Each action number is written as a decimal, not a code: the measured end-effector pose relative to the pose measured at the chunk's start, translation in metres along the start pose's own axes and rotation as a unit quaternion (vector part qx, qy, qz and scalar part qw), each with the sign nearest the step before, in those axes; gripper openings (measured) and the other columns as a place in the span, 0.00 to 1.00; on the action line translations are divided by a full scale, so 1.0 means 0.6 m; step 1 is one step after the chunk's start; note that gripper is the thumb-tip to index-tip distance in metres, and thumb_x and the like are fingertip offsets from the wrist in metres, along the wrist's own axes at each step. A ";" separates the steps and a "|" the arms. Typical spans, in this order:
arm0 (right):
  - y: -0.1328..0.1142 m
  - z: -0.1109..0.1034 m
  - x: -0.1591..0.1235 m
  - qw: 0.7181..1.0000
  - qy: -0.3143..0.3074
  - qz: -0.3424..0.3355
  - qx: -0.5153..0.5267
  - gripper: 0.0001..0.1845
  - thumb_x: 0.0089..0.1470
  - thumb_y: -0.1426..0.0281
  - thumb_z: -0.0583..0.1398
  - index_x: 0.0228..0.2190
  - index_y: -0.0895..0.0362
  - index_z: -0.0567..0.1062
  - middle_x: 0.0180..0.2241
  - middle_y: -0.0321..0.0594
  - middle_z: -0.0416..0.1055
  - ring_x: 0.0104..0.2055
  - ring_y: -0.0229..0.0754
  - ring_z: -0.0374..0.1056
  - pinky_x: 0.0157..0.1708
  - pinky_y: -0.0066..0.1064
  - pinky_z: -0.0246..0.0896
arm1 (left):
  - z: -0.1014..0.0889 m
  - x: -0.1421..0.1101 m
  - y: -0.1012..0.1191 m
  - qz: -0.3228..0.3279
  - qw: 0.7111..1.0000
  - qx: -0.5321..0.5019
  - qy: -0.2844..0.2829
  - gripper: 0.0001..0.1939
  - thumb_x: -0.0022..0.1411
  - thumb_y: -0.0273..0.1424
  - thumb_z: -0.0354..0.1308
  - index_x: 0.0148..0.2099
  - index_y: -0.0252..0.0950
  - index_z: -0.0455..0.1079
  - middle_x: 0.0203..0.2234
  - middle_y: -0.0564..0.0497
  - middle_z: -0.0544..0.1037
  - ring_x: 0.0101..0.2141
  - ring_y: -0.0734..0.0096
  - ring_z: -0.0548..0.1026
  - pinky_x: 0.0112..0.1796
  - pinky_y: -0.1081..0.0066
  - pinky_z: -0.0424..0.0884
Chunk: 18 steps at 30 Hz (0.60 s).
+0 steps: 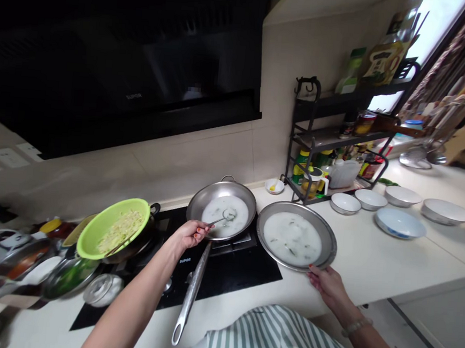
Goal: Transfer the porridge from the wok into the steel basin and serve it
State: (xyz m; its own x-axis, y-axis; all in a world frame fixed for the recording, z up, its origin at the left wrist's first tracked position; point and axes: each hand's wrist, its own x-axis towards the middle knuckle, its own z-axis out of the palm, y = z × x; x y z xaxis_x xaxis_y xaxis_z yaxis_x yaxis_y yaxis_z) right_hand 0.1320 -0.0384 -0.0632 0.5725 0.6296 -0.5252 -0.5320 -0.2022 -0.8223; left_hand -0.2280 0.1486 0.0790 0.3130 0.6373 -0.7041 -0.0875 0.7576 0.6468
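My left hand (190, 234) is closed around the handle of a metal spoon (226, 217). The spoon's bowl dips into milky white liquid in a steel frying pan (198, 203) on the stove, whose long handle points toward me. My right hand (326, 283) grips the near rim of a round metal basin (330, 231). White liquid with green bits fills the basin's middle. It sits just right of the pan, partly over the stove's edge.
Left of the pan, a green colander (86, 232) holds pale shreds. A glass jar (103, 290) and a lidded pan (69, 276) stand nearer the left. A black spice rack (313, 145) rises at the back right, with several bowls (400, 223) on the counter. A range hood (144, 70) hangs above.
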 end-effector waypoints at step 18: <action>-0.002 0.002 0.000 1.000 0.006 0.012 0.006 0.15 0.36 0.83 0.66 0.24 0.54 0.69 0.15 0.32 0.71 0.16 0.35 0.67 0.13 0.18 0.62 | 0.021 -0.028 0.005 -0.005 0.997 -0.080 0.008 0.13 0.60 0.13 0.43 0.39 0.25 0.67 0.18 0.56 0.64 0.10 0.90 0.54 0.09 0.88 0.47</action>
State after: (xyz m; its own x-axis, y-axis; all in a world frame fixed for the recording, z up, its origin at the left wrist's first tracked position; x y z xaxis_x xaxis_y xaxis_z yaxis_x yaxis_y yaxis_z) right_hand 0.1320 -0.0374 -0.0620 0.5670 0.6158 -0.5471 -0.5528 -0.2078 -0.8069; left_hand -0.2214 0.1385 0.0965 0.2990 0.6310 -0.7159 -0.2349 0.7758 0.5857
